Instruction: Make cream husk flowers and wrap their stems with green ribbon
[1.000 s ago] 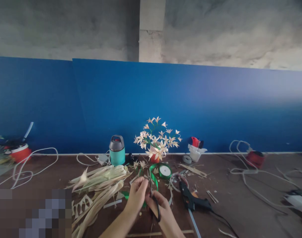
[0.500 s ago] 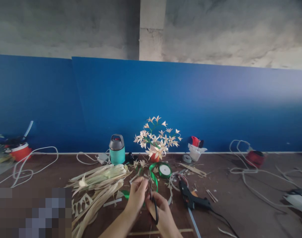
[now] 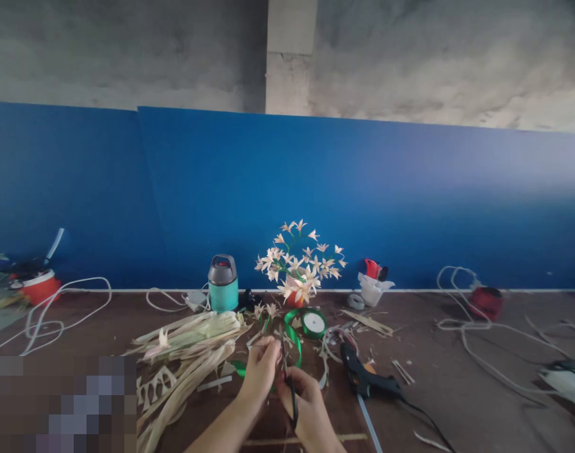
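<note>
My right hand [image 3: 307,402] is wrapped round a pair of scissors [image 3: 294,406] with black handles, its blades pointing away from me. Close beside the blades, my left hand [image 3: 262,365] is pinched shut; what its fingertips hold is too small to make out. Just beyond both hands lie a loose green ribbon [image 3: 294,343] and its spool [image 3: 314,323]. Small pale flowers [image 3: 271,310] with green stems rest past my left fingertips. Dried pale husks [image 3: 193,333] are heaped to the left of my left hand.
A red pot of pale flowers [image 3: 311,280] stands at the back, with a teal-and-grey container [image 3: 223,286] to its left. A black glue gun [image 3: 367,377] with a cord lies right of my hands. White cables [image 3: 476,352] trail across the table [image 3: 429,352].
My left hand stays beside the blades, almost in place. The scissors have turned slightly, their tips shifting a little left. The rest of the table looks the same.
</note>
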### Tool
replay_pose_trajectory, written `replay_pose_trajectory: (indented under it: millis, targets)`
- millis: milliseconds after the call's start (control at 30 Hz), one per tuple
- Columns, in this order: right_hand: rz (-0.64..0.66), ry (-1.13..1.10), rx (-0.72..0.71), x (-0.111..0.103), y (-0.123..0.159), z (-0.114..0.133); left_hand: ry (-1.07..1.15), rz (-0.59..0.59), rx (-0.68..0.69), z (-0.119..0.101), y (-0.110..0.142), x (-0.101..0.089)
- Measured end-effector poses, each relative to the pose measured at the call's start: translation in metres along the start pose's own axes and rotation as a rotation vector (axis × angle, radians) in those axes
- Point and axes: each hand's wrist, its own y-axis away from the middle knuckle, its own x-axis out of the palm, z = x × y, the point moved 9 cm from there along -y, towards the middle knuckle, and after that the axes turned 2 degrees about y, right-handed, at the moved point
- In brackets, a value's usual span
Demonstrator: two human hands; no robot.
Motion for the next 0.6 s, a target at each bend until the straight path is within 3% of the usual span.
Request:
replay_pose_trajectory:
  millis: [233, 600]
  targets:
    - [0.09, -0.074, 0.101, 0.006, -0.003, -0.015, 0.075, -0.009, -0.044, 0.01, 0.0, 0.0]
    - [0.115, -0.089, 0.111, 0.003, -0.004, -0.01, 0.124, -0.01, -0.058, 0.007, 0.002, 0.002]
